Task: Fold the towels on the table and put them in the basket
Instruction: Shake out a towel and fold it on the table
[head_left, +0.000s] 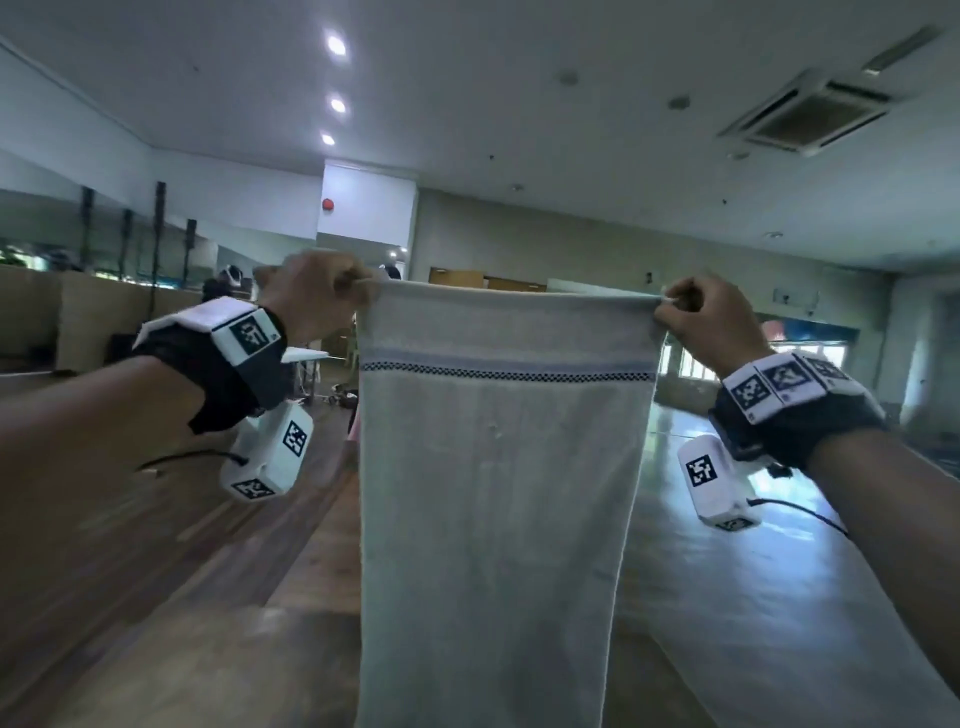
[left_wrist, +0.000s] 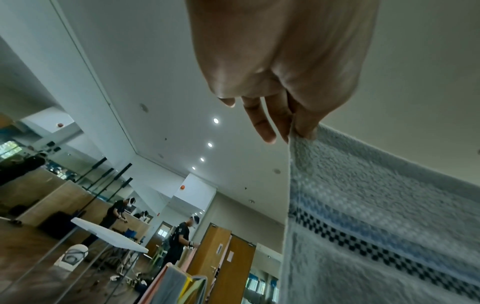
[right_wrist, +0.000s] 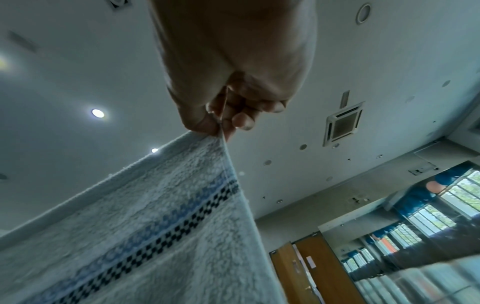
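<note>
- Nearest the head camera hangs a pale towel (head_left: 493, 493), held up in the air and stretched flat, with a blue band and a dark checked stripe near its top edge
- Left hand (head_left: 317, 296) pinches the top left corner
- Right hand (head_left: 711, 322) pinches the top right corner
- Wooden table (head_left: 218, 649) lies below the towel

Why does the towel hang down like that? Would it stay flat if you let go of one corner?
Probably not. The towel looks soft and floppy: it hangs straight down from the left hand and right hand, which pinch its top corners. Let one go and that side would likely droop. Its fluffy surface probably makes it easy to hold without slipping.
</note>
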